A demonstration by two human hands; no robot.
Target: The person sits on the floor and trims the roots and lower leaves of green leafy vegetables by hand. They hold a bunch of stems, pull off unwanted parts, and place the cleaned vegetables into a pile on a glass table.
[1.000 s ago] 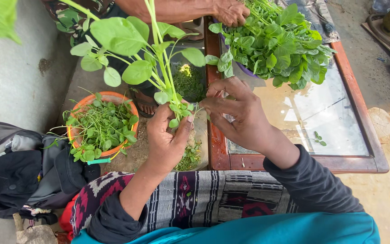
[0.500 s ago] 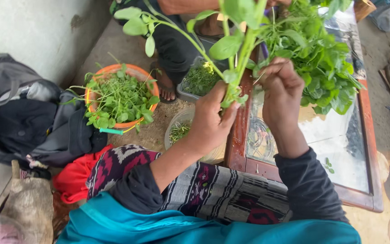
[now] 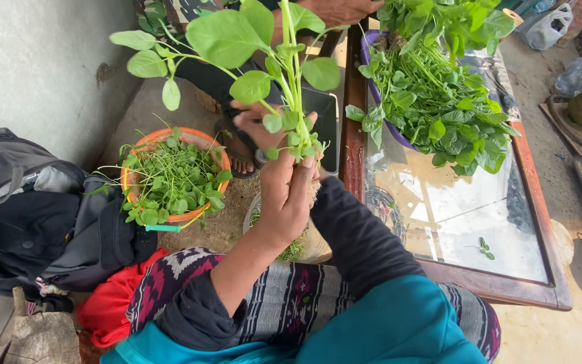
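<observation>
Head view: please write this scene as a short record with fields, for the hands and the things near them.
left hand: grips the lower stems of a leafy green plant, held upright
right hand: touches the same stems behind the left hand; fingers partly hidden
orange bowl: on the ground, filled with picked greens
glass-topped table: wooden frame
purple basin: on the table, heaped with leafy greens
grey backpack: beside the orange bowl

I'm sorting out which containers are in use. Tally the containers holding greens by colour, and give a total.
Orange bowl, on the ground beside the grey backpack: 1
Purple basin, on the glass-topped table: 1
Clear container, partly hidden under the left hand: 1
Total: 3
</observation>
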